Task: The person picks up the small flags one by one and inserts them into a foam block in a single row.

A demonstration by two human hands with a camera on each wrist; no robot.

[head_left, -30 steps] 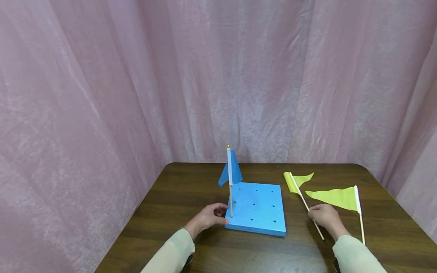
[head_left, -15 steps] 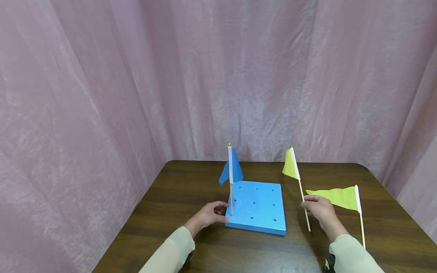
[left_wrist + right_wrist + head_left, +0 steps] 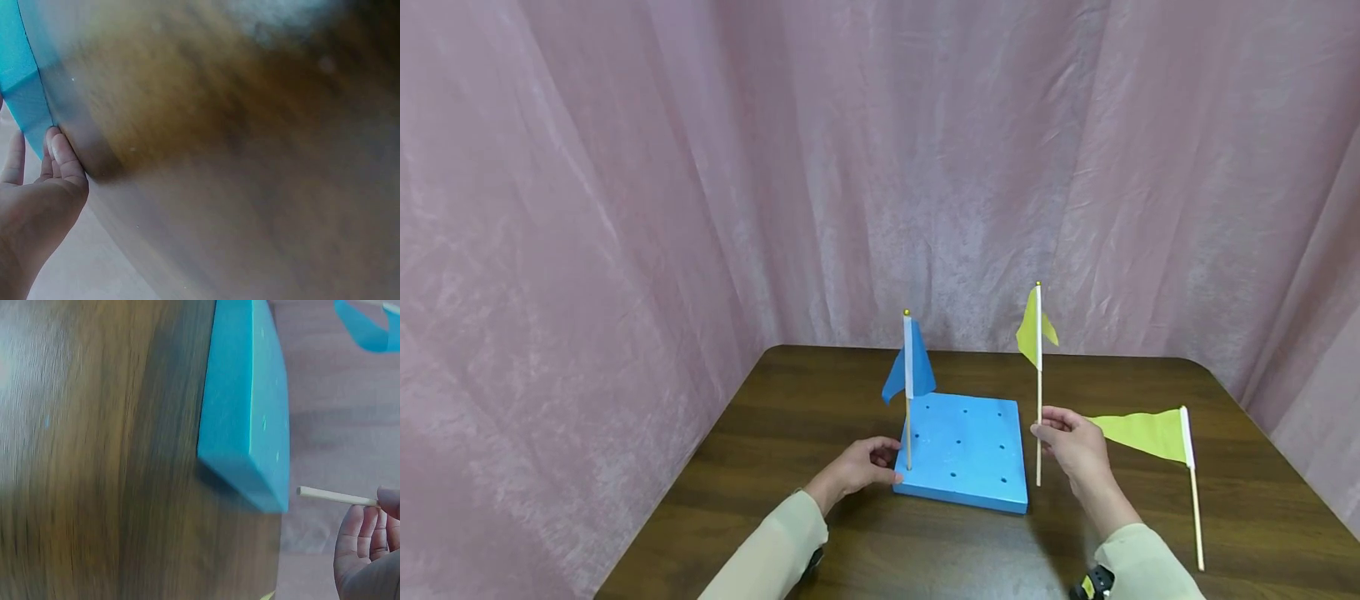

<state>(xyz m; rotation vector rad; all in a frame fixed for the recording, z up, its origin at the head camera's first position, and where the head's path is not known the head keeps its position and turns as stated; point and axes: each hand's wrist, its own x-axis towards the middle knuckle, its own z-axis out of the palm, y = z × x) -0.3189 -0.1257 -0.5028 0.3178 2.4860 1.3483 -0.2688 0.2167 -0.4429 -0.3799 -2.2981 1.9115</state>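
Note:
A blue board (image 3: 958, 462) with several small holes lies on the table, and a blue pennant flag (image 3: 908, 358) stands upright in its front-left hole. My left hand (image 3: 856, 468) rests against the board's left side near the front corner, thumb at the corner, fingers loosely bent. In the left wrist view its fingertips touch the board's edge (image 3: 28, 103). My right hand (image 3: 1075, 446) pinches the stick of a yellow pennant flag (image 3: 1030, 333), upright just right of the board. The stick's lower end (image 3: 319, 493) shows bare in the right wrist view, off the board.
Another yellow pennant flag (image 3: 1150, 435) lies on the table to the right, its stick pointing towards me. The brown wooden table (image 3: 760, 433) has rounded far corners. Pink curtains (image 3: 850, 167) hang behind it and at the sides.
The yellow flag in my right hand has been raised off the table, turned from slanted to upright, and carried left towards the board. My left hand stays at the board's corner.

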